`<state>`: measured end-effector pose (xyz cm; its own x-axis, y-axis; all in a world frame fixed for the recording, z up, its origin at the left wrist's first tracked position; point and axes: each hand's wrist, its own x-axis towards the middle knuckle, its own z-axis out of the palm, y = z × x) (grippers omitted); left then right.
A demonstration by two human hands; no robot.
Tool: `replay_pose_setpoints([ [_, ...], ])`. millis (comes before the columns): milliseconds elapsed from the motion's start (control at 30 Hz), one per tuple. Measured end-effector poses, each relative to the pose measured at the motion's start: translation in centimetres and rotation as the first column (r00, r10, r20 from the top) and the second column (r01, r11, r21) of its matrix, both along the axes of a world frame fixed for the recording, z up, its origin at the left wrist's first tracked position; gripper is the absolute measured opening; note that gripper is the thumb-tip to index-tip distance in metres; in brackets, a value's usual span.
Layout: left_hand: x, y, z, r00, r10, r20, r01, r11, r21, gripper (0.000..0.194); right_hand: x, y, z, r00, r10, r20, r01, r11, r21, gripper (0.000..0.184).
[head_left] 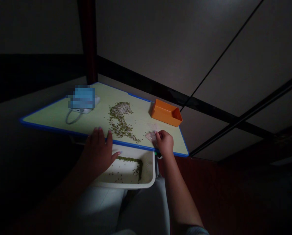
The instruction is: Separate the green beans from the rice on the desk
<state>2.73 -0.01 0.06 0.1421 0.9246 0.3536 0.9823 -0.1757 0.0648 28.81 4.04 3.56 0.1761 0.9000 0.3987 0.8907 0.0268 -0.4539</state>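
Observation:
A pale green tabletop with a blue rim (62, 112) carries a scatter of small green-brown seeds (120, 122). My left hand (98, 151) lies flat with its fingers stretched over the table's near edge, just left of the seeds. Under that edge, on my lap, sits a white tray (149, 178) with some seeds along its inner wall. My right hand (164, 142) is closed in a pinch on a small translucent piece (150, 135) near the table's front right corner.
An orange box (165, 113) stands at the table's far right. A white device with a looped cable (81, 109), partly blurred over, lies at the far left. Dark wall panels and a dark post rise behind the table.

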Motion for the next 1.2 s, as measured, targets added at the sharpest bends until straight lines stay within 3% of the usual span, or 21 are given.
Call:
replay_pose_setpoints([
  [233,0.2,0.1,0.0,0.999,0.012,-0.040,-0.012,1.000,0.005,0.085,0.6,1.1,0.9,0.950,-0.178,0.255,0.212,0.971,-0.112,0.032],
  [400,0.1,0.0,0.0,0.998,0.013,-0.059,-0.013,1.000,0.000,0.085,0.1,2.3,1.5,0.913,-0.166,0.372,0.234,0.961,-0.147,0.033],
  [500,0.0,0.0,0.1,0.999,0.008,-0.039,-0.008,1.000,-0.002,0.085,-0.7,3.0,1.9,0.900,-0.087,0.428,0.165,0.975,-0.150,0.033],
  [633,-0.1,-0.1,0.0,1.000,-0.012,0.001,0.012,1.000,0.009,0.084,-1.1,3.9,2.0,0.898,0.098,0.429,-0.034,0.987,-0.155,0.029],
  [833,-0.2,0.0,-0.3,0.999,-0.019,0.038,0.018,1.000,0.015,0.084,-0.2,4.4,1.5,0.861,0.313,0.402,-0.273,0.950,-0.154,0.022],
  [1200,-0.1,-0.2,0.0,0.999,-0.019,0.044,0.019,1.000,0.017,0.080,0.7,2.8,1.3,0.845,0.363,0.393,-0.335,0.932,-0.140,0.023],
])
